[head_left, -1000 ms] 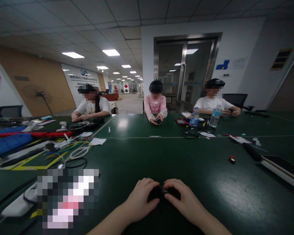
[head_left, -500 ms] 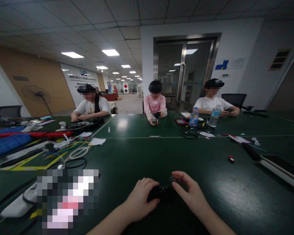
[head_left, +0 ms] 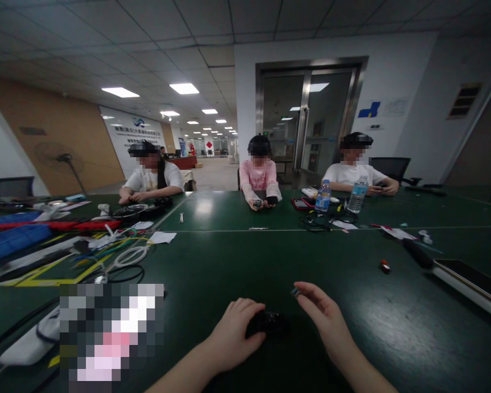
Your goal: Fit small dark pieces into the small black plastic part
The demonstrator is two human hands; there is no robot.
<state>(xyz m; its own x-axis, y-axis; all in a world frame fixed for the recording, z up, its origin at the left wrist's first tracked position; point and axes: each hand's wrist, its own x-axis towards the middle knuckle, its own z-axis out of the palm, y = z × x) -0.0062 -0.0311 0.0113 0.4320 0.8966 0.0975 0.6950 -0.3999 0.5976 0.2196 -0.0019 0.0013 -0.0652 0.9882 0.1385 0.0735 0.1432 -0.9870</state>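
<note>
On the green tabletop (head_left: pixel 229 262) in front of me, my left hand (head_left: pixel 239 327) is closed around a small glossy black object (head_left: pixel 270 321). Thumb and fingers hold its left side, and the dim light hides what kind of thing it is. To the right and slightly farther off, my right hand (head_left: pixel 321 311) pinches a tiny bluish-grey piece (head_left: pixel 295 292) between thumb and fingertips. This piece is apart from the black object and too small to name.
A white power strip (head_left: pixel 28 341) with cables lies at left, near a blue tray (head_left: pixel 16 243). At right are a small red object (head_left: pixel 384 266) and a flat dark-topped device (head_left: pixel 470 286). Water bottles (head_left: pixel 358 195) stand farther back. Three people sit across the table.
My right hand has moved a little right and upward with the tiny piece, away from the black object. My left hand stays in place.
</note>
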